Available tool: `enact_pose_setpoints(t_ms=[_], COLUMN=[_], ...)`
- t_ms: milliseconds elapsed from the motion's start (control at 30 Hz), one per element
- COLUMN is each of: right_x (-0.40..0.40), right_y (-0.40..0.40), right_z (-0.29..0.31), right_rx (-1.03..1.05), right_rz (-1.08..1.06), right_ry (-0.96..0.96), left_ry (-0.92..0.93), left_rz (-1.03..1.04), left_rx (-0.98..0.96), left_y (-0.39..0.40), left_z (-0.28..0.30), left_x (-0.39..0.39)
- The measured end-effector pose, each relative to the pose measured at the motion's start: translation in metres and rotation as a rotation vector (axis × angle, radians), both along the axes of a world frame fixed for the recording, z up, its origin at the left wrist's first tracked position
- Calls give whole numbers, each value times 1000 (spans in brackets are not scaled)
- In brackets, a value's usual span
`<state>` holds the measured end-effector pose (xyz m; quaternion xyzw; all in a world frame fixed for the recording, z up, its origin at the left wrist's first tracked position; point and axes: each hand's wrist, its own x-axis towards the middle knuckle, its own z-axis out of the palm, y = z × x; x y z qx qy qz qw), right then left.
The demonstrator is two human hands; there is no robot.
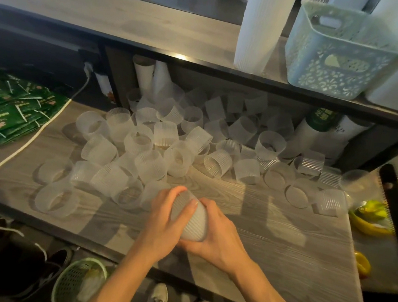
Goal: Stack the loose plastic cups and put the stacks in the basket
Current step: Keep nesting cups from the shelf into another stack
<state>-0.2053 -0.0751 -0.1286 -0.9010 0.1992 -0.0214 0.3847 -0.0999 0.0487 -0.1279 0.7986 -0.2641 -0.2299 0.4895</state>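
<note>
- If the hands squeeze too hard, the thin cups [188, 218] they hold could bend and not fit together, I think.
- A bump could knock the loose cups [145, 146] just behind the hands off the counter [270, 229].
- Left hand [163, 217] curls around the held cups.
- Right hand [217, 236] curls under them too.
- The basket [341, 55] sits far behind the hands, up on the shelf.

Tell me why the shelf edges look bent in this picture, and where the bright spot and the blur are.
Head view: the wide-angle lens bows the dark raised shelf edge; a small glare spot sits on that edge; the pale blue perforated plastic basket and yellow-green objects at the right look smeared; the two hands, left and right, holding the ribbed translucent cup stack, cast soft shadows on the grey wood-grain counter.
</note>
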Motion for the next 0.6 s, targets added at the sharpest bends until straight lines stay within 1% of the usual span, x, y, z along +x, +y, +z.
enact_pose_setpoints(t_ms=[133, 200, 233, 300, 367, 400, 433, 500, 600], right_x=[14, 23, 27, 34, 37, 37, 35, 30, 24], right_y=[-2, -1, 1, 4, 6, 6, 6, 5, 4], right_z=[1, -2, -4, -8, -13, -15, -17, -20, -22], right_rx=[-78, -79, -55, -13, 13, 25, 36, 47, 56], right_rz=[13, 7, -8, -40, -66, -78, -88, -98, -133], right_ry=[97, 99, 78, 27, 2, 1, 9, 36, 69], left_ry=[48, 27, -14, -112, -93, -73, -73, -104, -197], left_rz=[3, 8, 42, 217, 469, 568, 626, 621, 516], left_rx=[-8, -24, -36, -78, -138, -137, -113, -30, 46], left_y=[-2, 0, 3, 13, 30, 39, 47, 57, 53], left_z=[-6, -7, -8, -15, -27, -33, -40, -50, -58], left_x=[7, 13, 16, 24, 33, 37, 39, 39, 34])
